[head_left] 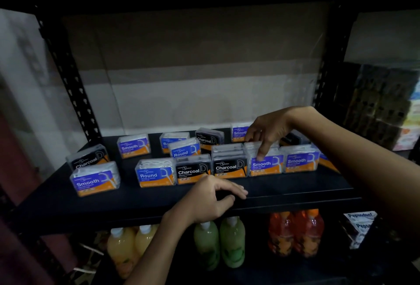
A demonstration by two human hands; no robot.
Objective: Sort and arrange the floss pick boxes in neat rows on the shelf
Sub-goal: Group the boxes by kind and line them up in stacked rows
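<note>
Shelf [91, 207]: flat dark board, matte, carried on black perforated metal uprights [75, 86]; pale sheeting behind.

Floss pick boxes: small rectangular cases of clear hard plastic, rounded corners, printed front labels with an orange lower band. White picks show through the blue-labelled cases; the black-labelled ones look dark inside.

Front row, five boxes side by side and touching: Round box [155, 174], Charcoal box [193, 171], second Charcoal box [229, 166], Smooth box [266, 163], second Smooth box [300, 160]. Loose boxes stand apart to the left and behind, some turned at angles, among them a front-left Smooth box [95, 180] with a tilted Charcoal box [87, 157] just behind it.

Right hand [270, 132]: reaches over the row from the right, fingers bent downward. One fingertip [261, 156] presses the top front edge of the Smooth box; the other fingers lie on the lid just behind it. Whether the thumb closes on the case cannot be told. A rear Smooth box [239, 133] sits just left of the knuckles.

Left hand [211, 198]: at the shelf's front edge, fingers loosely curved, thumb and forefinger forming an open ring, holding nothing. The two Charcoal boxes stand just beyond its fingertips.

Lower tier: plastic bottles with white caps, yellow [122, 248], green [218, 241], orange-red [295, 232], below the left wrist; white toothpaste cartons [359, 225] at far right
</note>
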